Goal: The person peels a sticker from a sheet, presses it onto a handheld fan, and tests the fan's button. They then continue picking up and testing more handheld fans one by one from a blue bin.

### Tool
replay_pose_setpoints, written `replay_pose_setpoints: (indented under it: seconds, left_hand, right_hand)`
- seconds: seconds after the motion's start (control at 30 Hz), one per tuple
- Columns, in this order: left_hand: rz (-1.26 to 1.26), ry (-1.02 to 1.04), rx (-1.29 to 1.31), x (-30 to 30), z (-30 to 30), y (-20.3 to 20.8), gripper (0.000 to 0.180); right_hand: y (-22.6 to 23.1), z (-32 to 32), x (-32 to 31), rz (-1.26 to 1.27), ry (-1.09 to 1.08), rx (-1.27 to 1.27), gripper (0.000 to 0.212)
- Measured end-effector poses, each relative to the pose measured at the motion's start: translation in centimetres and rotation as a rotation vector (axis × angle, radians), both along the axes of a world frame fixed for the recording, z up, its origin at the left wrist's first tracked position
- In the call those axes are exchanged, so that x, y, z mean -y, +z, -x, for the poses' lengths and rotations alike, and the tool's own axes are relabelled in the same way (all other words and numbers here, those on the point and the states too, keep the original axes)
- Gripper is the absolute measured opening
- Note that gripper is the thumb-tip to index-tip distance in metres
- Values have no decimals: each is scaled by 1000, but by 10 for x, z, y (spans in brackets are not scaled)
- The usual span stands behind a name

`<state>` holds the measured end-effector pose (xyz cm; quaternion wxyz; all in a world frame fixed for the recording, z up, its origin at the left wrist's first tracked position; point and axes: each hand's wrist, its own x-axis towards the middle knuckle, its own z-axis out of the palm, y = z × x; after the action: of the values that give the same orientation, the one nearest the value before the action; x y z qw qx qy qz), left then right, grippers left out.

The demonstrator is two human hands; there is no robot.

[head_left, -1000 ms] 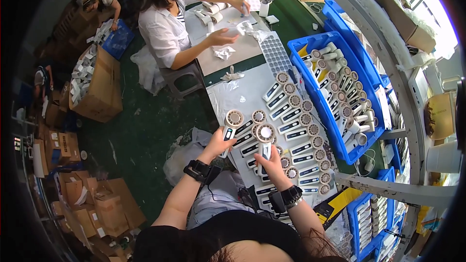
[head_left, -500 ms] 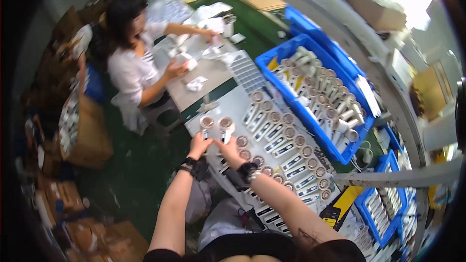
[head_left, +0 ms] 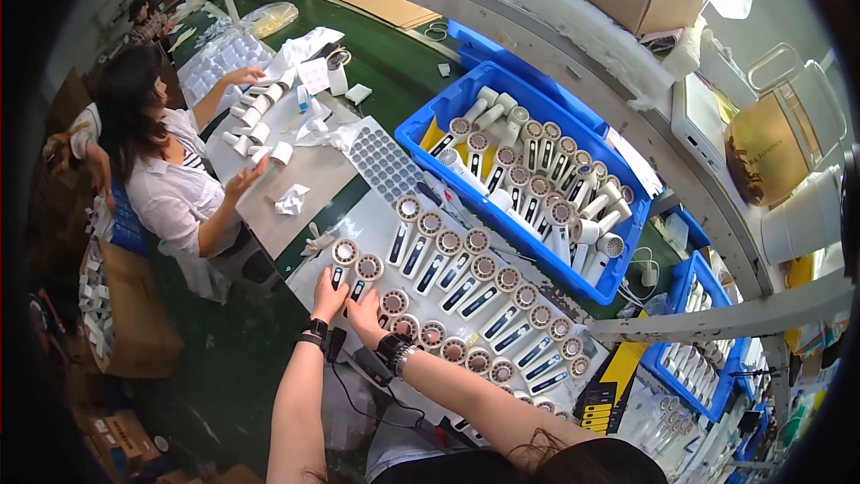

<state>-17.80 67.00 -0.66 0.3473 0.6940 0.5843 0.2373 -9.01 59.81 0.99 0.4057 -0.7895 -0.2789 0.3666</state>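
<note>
My left hand (head_left: 327,299) grips the handle of a white handheld fan (head_left: 345,253) with a round, beige grilled head. Close on its right, my right hand (head_left: 364,317) holds a second such fan (head_left: 368,267) by its handle. Both fans are over the near left corner of the grey table (head_left: 313,282), heads pointing away from me. More fans (head_left: 430,224) lie on the table in slanting rows, dark panels on their handles facing up. My right forearm hides part of the nearest row.
A blue bin (head_left: 421,130) full of fans stands beyond the table. On the left, a co-worker (head_left: 170,152) sits at a table with white parts. A grey metal bar (head_left: 681,327) crosses on the right, near smaller blue bins (head_left: 694,385). A black cable (head_left: 358,403) hangs near my wrists.
My view has shifted, so the table and bin appear further left. Both hands still hold the two fans at the table's corner. The co-worker's hands have moved apart.
</note>
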Motion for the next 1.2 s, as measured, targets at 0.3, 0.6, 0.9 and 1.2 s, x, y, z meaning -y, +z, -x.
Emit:
replay_pose_setpoints:
  seconds: [0.3, 0.6, 0.9, 1.2]
  left_hand:
    - [-154, -39, -141, 14, 11, 8, 60]
    - [-150, 376, 225, 106, 9, 41, 45]
    - [-145, 318, 430, 140, -29, 83, 29]
    - [-57, 234, 567, 170, -54, 115, 24]
  right_hand:
    - [144, -273, -47, -561, 325, -45, 28]
    - [79, -424, -44, 366, 484, 510, 57]
    - [112, -430, -11, 127, 504, 227, 60]
    - [214, -339, 69, -455, 200, -783, 43]
